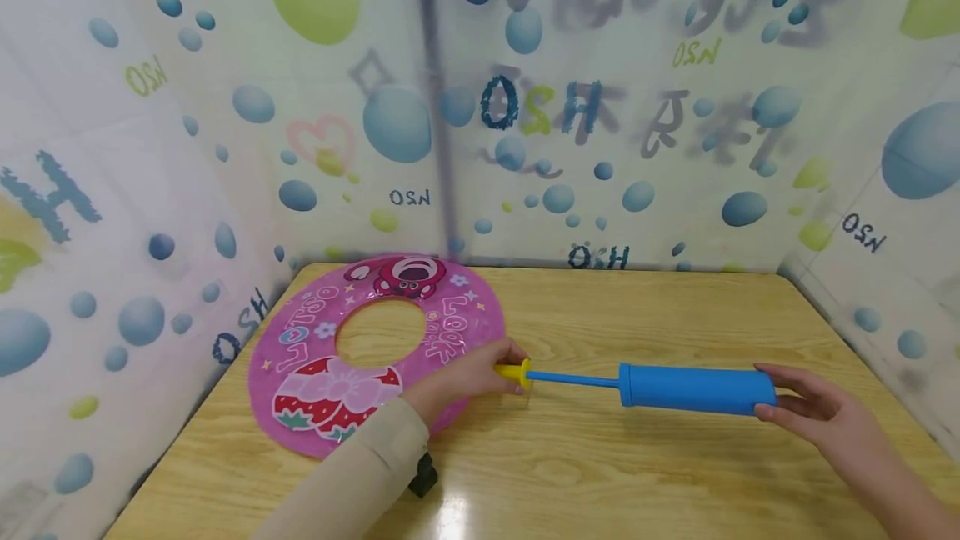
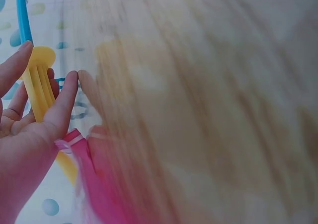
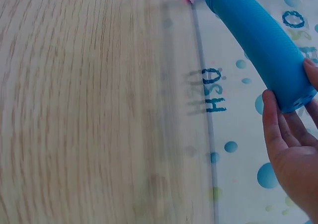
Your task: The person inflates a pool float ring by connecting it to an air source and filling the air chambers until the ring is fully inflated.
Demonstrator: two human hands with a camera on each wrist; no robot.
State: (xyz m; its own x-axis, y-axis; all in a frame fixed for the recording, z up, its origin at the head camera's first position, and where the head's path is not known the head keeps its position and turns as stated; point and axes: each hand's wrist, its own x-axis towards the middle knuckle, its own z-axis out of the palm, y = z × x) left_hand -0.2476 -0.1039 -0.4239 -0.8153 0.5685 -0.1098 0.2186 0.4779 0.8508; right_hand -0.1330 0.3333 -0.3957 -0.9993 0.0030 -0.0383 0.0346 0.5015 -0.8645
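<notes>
A blue hand air pump [image 1: 697,388] is held level above the table, its thin blue rod [image 1: 573,379] drawn out to the left. My left hand [image 1: 468,372] holds the yellow handle [image 2: 39,85] at the rod's end, thumb and fingers on either side. With fingertips and thumb, my right hand [image 1: 825,415] grips the far right end of the barrel [image 3: 268,45]. A flat pink swim ring [image 1: 270,357], printed with a bear and strawberries, lies on the table behind and beneath my left forearm.
The wooden table [image 1: 600,473] meets a patterned curtain [image 1: 637,148] at its back and sides. A small dark object [image 1: 423,476] shows beside my left sleeve, partly hidden by it.
</notes>
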